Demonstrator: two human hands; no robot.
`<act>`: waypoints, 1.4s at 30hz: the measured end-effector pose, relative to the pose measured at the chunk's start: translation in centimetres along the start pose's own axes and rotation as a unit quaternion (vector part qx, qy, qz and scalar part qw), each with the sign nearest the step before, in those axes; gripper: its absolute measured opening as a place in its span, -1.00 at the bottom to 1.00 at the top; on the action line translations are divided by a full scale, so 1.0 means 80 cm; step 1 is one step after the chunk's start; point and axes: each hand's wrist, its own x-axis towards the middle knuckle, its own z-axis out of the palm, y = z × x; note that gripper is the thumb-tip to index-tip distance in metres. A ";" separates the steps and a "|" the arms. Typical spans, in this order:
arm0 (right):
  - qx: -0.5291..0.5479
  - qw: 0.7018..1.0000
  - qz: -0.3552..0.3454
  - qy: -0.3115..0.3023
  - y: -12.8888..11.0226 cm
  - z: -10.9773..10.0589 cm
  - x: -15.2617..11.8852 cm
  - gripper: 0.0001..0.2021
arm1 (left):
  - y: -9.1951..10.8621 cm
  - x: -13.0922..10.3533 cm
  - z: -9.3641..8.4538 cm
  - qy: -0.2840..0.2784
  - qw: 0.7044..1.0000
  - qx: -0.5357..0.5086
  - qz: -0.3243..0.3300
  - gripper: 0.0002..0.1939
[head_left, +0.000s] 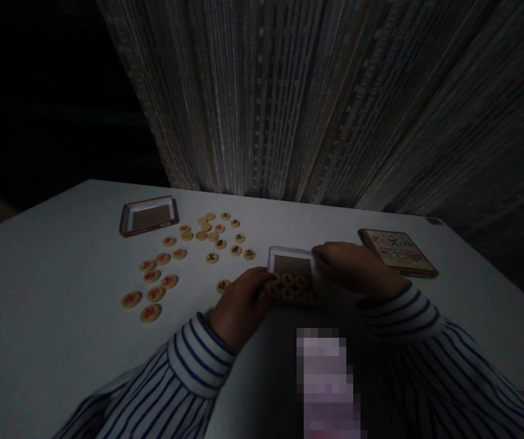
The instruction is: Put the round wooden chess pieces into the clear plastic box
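Observation:
A small open box [293, 264] with white inner walls and a brown bottom sits in front of me, its near part lined with rows of round Chinese chess pieces [287, 294]. At the box's left edge, my left hand [243, 305] is closed, its fingertips on a piece in the upper row that they partly cover. My right hand [357, 266] is closed on the far right corner of the box, its fingertips mostly hidden. Close to my left hand a loose black-marked piece [222, 286] lies on the table, partly covered by the hand.
Loose red-marked pieces [155, 294] and black-marked pieces [235, 250] are scattered over the left and middle of the white table [51, 292]. An open box tray [149, 216] stands at the back left. A printed box [401, 251] lies at the right. Curtains hang behind; the light is dim.

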 end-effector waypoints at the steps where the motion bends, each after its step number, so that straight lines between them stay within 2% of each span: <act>1: 0.003 1.000 0.000 -0.002 0.000 0.000 0.000 -0.71 | 0.000 0.000 0.000 0.000 1.000 -0.002 0.001 -0.74; 7: 0.010 1.000 0.006 0.012 0.003 0.001 0.003 -0.69 | 0.001 0.000 0.000 0.011 1.000 -0.003 -0.006 -0.74; 13: 0.034 0.995 0.019 0.095 -0.002 -0.012 0.001 -0.71 | 0.001 0.003 -0.006 0.088 0.994 -0.062 -0.001 -0.85; 16: 0.044 0.990 0.026 0.132 -0.006 -0.019 0.000 -0.71 | 0.003 0.004 -0.008 0.107 0.992 -0.068 -0.007 -0.89; 21: 0.052 0.983 0.036 0.170 -0.009 -0.021 -0.002 -0.70 | 0.007 0.004 -0.008 0.114 0.992 -0.052 -0.019 -0.90; 26: 0.057 0.975 0.005 0.214 -0.012 -0.022 -0.004 -0.74 | 0.011 0.003 -0.011 0.110 0.992 -0.061 0.005 -0.91; 35: 0.047 0.975 -0.040 0.214 -0.015 -0.018 -0.003 -0.72 | 0.017 0.002 -0.015 0.105 0.990 -0.081 0.042 -0.89; 42: 0.039 0.971 -0.034 0.233 -0.022 -0.023 -0.006 -0.66 | 0.020 0.001 -0.016 0.095 0.991 -0.076 0.061 -0.93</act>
